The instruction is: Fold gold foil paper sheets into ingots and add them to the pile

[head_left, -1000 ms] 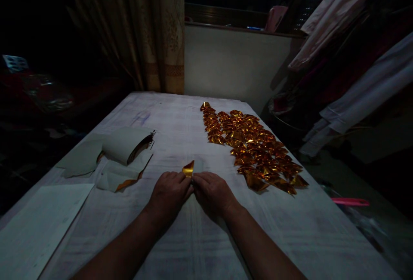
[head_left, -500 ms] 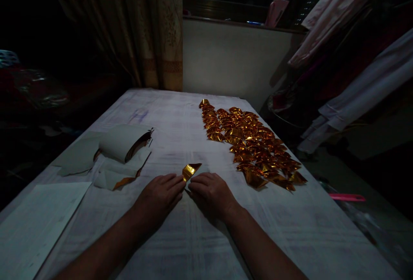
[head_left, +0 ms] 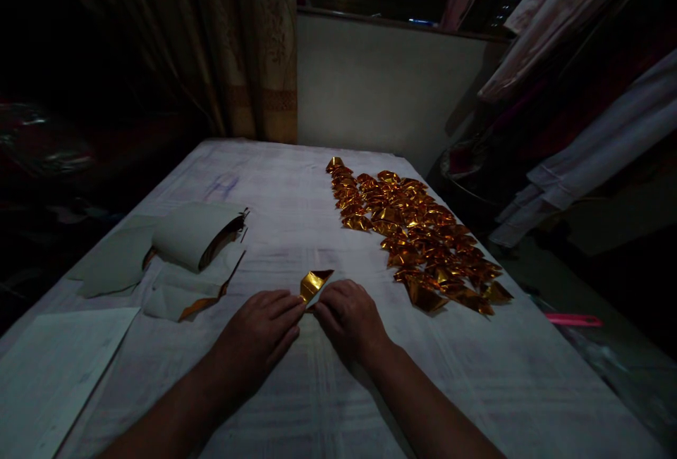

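A small piece of folded gold foil paper [head_left: 313, 284] lies on the cloth-covered table between my two hands, its shiny side showing. My left hand [head_left: 264, 325] is closed on its left edge, fingers together and pressing near the table. On the other side, my right hand [head_left: 350, 314] has its fingers bent together at the foil's lower right edge. The lower part of the foil is hidden by my fingertips. Many folded gold foil pieces [head_left: 417, 226] lie in rows and a heap to the right.
Stacks of pale-backed foil sheets [head_left: 185, 233], some curled, lie on the left. A flat white sheet [head_left: 58, 374] is nearer at the left edge. Clothes [head_left: 597, 163] hang at the right, a curtain [head_left: 254, 57] behind. A pink handle [head_left: 574, 320] shows beyond the right edge.
My right hand has shifted slightly, its fingers more bent at the foil's edge. My left hand stays on the foil. The view has tilted and moved a little.
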`<state>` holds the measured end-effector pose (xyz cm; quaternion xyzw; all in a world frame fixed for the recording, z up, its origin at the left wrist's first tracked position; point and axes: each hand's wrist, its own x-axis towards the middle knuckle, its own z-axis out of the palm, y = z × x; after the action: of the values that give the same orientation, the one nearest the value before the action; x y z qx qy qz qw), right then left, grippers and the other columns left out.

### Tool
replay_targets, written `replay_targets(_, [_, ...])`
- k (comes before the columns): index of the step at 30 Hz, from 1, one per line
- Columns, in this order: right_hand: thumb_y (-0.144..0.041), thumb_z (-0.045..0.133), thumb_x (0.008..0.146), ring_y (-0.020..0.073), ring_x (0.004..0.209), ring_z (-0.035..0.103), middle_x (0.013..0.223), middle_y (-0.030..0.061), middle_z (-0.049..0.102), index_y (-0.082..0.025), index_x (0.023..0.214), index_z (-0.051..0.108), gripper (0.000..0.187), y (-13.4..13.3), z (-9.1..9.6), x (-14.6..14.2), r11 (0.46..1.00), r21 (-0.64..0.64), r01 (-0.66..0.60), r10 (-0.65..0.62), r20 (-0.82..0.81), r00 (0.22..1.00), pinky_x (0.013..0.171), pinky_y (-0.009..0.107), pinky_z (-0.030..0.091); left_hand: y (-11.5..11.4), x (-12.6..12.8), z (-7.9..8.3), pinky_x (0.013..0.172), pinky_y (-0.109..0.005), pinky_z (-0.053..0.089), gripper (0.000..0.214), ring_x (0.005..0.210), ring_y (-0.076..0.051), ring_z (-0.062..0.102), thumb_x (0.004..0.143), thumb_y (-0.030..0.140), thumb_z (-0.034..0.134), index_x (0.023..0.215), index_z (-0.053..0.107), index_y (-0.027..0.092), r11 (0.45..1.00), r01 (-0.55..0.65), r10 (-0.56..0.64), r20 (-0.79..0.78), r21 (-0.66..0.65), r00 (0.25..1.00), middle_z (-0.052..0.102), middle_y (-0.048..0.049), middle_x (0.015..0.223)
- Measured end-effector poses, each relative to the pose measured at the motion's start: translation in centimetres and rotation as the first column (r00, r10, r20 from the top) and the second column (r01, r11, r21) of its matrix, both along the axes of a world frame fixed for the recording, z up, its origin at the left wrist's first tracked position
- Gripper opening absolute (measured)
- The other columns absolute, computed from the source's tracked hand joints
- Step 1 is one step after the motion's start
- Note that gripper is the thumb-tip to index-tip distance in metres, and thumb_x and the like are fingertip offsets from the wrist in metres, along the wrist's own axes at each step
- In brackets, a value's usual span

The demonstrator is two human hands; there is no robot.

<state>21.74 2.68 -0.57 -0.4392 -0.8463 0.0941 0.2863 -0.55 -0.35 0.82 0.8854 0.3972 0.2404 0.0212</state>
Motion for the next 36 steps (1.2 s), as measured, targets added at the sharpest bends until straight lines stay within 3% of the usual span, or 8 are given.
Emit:
replay_targets(7, [-0.022,0.058,0.094,0.0207,0.085,0.058,0.087,0.0044,0.067,-0.022,0.084,0.065,0.012,0.1,0.0,-0.6,0.996,-0.031,0.080,-0.079,0.034,0.996,0.076,0.033,0.042,-0.2,0.3,0.2,0.099,-0.044,0.051,0.035,0.116,-0.025,0.061,0.099,0.022,0.050,0.133,0.060,0.018,1.000,0.006,-0.006,-0.018,0.001,1.000,0.071,-0.0076,0.125])
replay_targets(22, [-0.023,0.058,0.095,0.0209,0.083,0.058,0.087,0.0045,0.065,-0.022,0.083,0.060,0.011,0.0,-0.1,-0.8,0.994,0.025,0.110,-0.111,0.064,0.992,0.075,0.032,0.041,-0.4,0.8,1.0,0.097,-0.044,0.051,0.031,0.111,-0.024,0.062,0.096,0.021,0.057,0.126,0.064,0.022,0.999,0.007,-0.008,-0.038,-0.039,0.999,0.070,-0.0078,0.117])
replay_targets(29, [-0.027,0.061,0.092,0.0227,0.087,0.059,0.093,0.0058,0.064,-0.022,0.089,0.058,0.007,-0.1,-0.4,-0.9,0.990,-0.019,0.140,-0.140,0.027,0.990,0.077,0.033,0.042,-0.2,1.1,1.3,0.095,-0.044,0.052,0.027,0.108,-0.025,0.063,0.096,0.021,0.056,0.121,0.067,0.021,0.999,0.004,-0.005,-0.019,-0.048,1.000,0.072,-0.0076,0.114])
replay_targets(36, [-0.014,0.054,0.091,0.0223,0.090,0.058,0.092,0.0054,0.063,-0.022,0.088,0.057,0.009,0.2,-0.8,-0.4,0.996,-0.065,0.057,-0.061,-0.071,0.996,0.080,0.034,0.044,-0.5,0.0,0.6,0.100,-0.046,0.051,0.031,0.120,-0.026,0.062,0.099,0.023,0.051,0.126,0.066,0.023,0.995,0.024,-0.020,0.045,-0.094,0.999,0.071,-0.0085,0.126])
